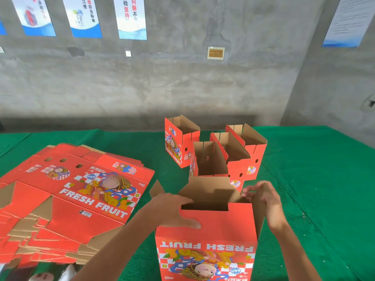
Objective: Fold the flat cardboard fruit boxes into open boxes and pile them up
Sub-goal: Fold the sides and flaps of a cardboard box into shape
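Observation:
A red "FRESH FRUIT" box (219, 226) stands upside down in front of me on the green table (314, 179), its brown bottom flaps partly folded in. My left hand (174, 211) grips the near red flap at its left side, thumb on the outside, fingers over the edge. My right hand (265, 201) pinches the brown right-hand flap near its top edge. A thick, spread pile of flat red boxes (67, 199) lies on the table to my left. Several folded open boxes (211, 151) stand close together behind the one I hold.
A grey concrete wall (182, 82) with posters rises just behind the table's far edge. Green cloth shows to the right of the folded boxes and between the flat pile and the box in my hands.

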The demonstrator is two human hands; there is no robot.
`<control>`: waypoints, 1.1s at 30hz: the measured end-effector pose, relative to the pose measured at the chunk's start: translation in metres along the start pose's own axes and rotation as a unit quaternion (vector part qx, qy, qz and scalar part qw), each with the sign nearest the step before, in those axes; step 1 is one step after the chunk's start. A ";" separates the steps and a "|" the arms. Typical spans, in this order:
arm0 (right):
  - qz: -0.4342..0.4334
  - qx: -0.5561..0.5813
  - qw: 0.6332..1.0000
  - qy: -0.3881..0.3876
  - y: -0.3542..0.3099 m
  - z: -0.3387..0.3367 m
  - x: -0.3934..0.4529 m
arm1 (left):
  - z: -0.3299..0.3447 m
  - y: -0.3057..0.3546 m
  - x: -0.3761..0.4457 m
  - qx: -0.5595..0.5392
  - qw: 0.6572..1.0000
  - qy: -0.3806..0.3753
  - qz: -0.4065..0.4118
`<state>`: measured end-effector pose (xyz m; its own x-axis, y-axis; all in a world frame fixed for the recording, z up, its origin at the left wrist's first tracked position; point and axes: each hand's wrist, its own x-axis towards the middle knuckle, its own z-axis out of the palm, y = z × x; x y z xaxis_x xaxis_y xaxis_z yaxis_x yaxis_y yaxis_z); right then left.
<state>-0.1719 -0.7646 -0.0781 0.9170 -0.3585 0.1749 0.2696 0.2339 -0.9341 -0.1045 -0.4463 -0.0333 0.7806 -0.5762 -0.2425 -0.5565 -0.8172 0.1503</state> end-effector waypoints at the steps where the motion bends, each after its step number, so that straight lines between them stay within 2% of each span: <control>1: 0.008 -0.007 1.000 -0.018 -0.001 -0.003 0.000 | 0.007 0.002 0.003 -0.001 1.000 0.007 0.004; 7: 0.048 -0.193 0.978 -0.071 -0.013 -0.008 -0.010 | 0.052 0.018 0.021 0.018 0.996 0.091 -0.002; 9: 0.075 -0.212 0.971 -0.081 -0.017 -0.002 -0.012 | 0.062 0.023 0.026 0.031 0.994 0.106 -0.011; 12: 0.096 -0.203 0.973 -0.042 -0.014 0.005 -0.013 | 0.065 0.033 0.031 0.067 0.988 0.135 -0.041; 14: 0.056 -0.254 0.963 -0.066 -0.010 0.007 -0.017 | 0.060 0.040 0.030 0.082 0.974 0.204 -0.062; 17: -0.007 -0.313 0.944 -0.106 -0.003 0.011 -0.025 | 0.057 0.046 0.026 0.048 0.940 0.325 -0.088; 20: -0.045 -0.367 0.923 -0.107 0.007 0.013 -0.025 | 0.060 0.050 0.024 -0.026 0.920 0.380 -0.095; 22: -0.024 -0.483 0.872 -0.079 0.008 0.012 -0.027 | 0.063 0.050 0.023 -0.097 0.914 0.388 -0.071; 23: -0.013 -0.503 0.862 -0.065 0.009 0.010 -0.027 | 0.065 0.050 0.022 -0.130 0.912 0.384 -0.058; 26: -0.002 -0.450 0.891 -0.054 0.014 0.008 -0.021 | 0.074 0.050 0.022 -0.209 0.922 0.324 -0.040; 28: 0.014 -0.406 0.911 -0.068 0.019 0.010 -0.018 | 0.079 0.047 0.021 -0.171 0.935 0.309 -0.024; 30: 0.012 -0.422 0.904 -0.073 0.021 0.013 -0.018 | 0.077 0.043 0.022 -0.133 0.941 0.311 -0.004; 33: -0.063 -0.409 0.909 -0.051 0.026 0.011 -0.018 | 0.073 0.036 0.026 -0.123 0.949 0.288 -0.027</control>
<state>-0.1779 -0.7425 -0.1017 0.9274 -0.2406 0.2865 0.1049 -0.5679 -0.8164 -0.1253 -0.4897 -0.1042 0.8713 -0.3901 0.2978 -0.4840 -0.7837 0.3892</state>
